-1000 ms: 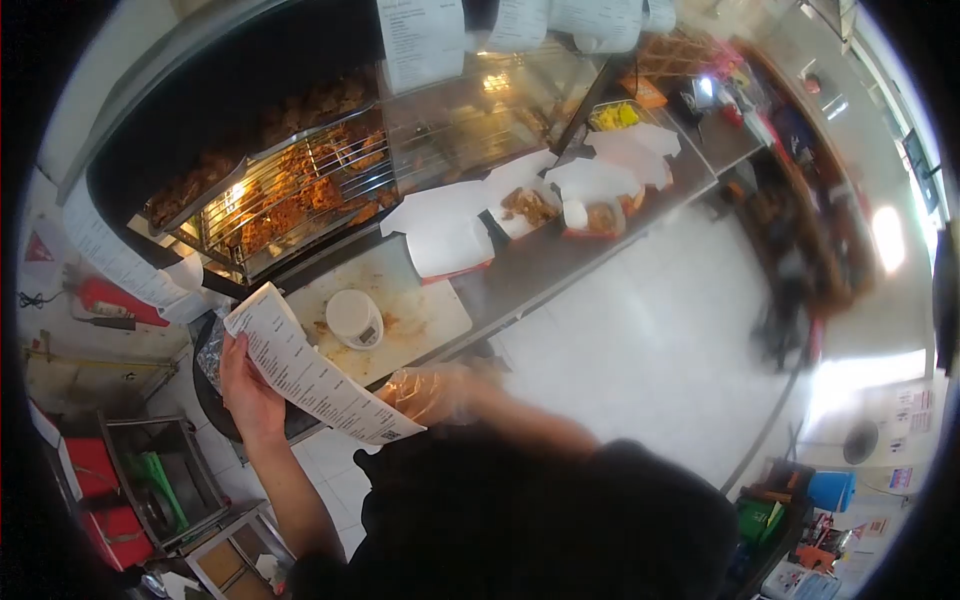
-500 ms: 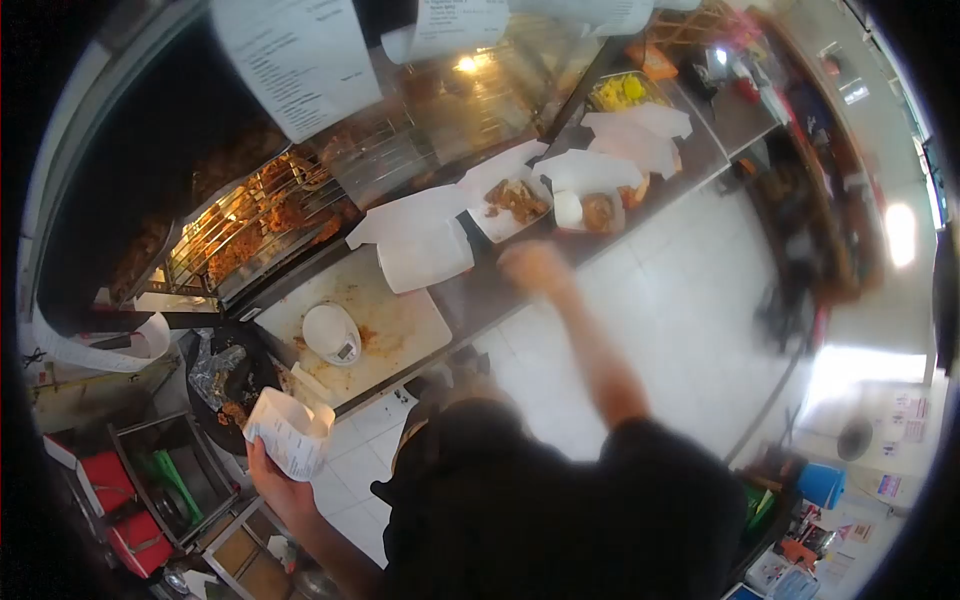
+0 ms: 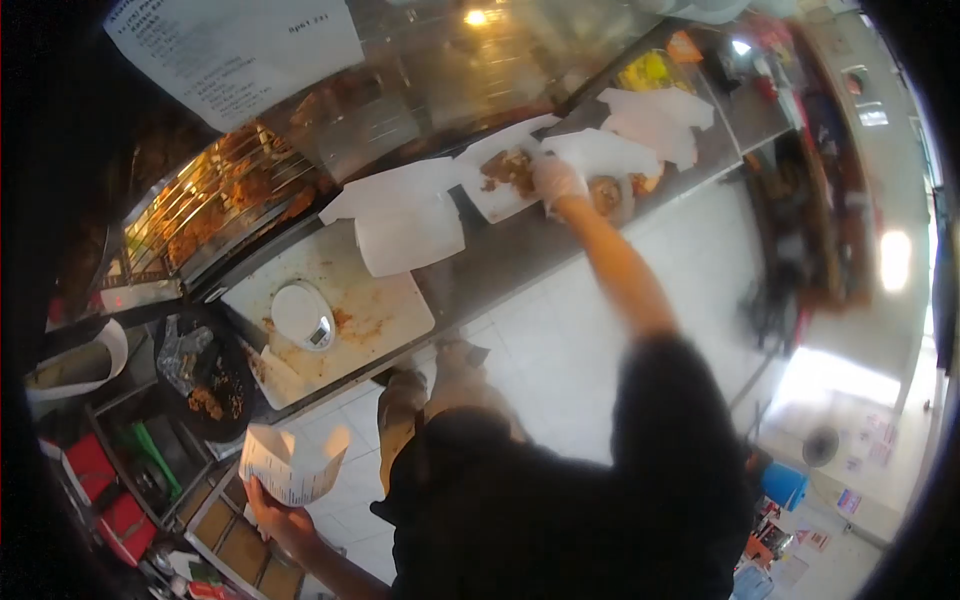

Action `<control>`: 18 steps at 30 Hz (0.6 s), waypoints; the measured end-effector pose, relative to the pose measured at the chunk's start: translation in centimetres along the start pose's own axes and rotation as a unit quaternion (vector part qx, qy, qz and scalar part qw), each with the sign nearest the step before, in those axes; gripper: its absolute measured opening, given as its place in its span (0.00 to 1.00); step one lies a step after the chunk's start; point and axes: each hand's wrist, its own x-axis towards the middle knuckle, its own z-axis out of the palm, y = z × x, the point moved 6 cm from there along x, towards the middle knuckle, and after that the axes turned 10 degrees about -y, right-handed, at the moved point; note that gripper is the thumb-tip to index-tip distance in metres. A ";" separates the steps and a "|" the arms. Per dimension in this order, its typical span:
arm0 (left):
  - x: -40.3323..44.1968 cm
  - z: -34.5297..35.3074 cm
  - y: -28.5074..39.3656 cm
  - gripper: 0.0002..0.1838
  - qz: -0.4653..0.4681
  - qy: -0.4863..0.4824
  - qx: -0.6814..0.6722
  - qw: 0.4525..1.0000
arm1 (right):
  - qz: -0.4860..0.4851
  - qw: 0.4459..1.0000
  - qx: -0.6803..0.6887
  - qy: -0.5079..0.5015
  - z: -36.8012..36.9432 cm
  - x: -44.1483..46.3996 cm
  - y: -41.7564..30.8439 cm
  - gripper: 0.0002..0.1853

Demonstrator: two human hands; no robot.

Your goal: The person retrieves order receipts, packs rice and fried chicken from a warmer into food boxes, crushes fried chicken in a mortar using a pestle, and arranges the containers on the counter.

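My left hand (image 3: 278,515) holds a small white paper carton (image 3: 290,468) with printed text on its side; the carton's top is open. My right hand (image 3: 560,185), in a clear glove, is over the counter between two open takeaway boxes. Fried pieces lie in the first takeaway box (image 3: 492,200), just left of this hand. The second takeaway box (image 3: 600,150), partly behind the hand, holds a round brown piece (image 3: 605,192). What the right fingers touch is blurred and hidden. Further left stands an open white box (image 3: 410,235) without food.
A white kitchen scale (image 3: 303,312) sits on a stained cutting board (image 3: 370,345). A black bin (image 3: 205,385) with crumbs and plastic is to the left. Behind the counter a lit warming cabinet (image 3: 220,205) holds fried food. A printed slip (image 3: 240,60) hangs above.
My right hand has moved from the counter's front edge up to the boxes, covering where a small white item stood. My left hand has lowered slightly with the carton. The view has shifted.
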 end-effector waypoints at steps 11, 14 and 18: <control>-5.1 -20.3 3.5 0.16 0.188 0.166 0.064 0.966 | -0.240 0.918 0.283 0.142 -8.6 -18.9 -38.1 0.17; -6.9 -28.3 7.0 0.19 0.225 0.311 0.003 0.923 | -0.360 0.887 0.281 -0.073 -8.1 -27.5 -55.8 0.18; -7.6 -36.6 15.9 0.21 0.226 0.413 -0.064 0.880 | -0.494 0.831 -0.048 -0.253 -7.6 -36.5 -73.7 0.16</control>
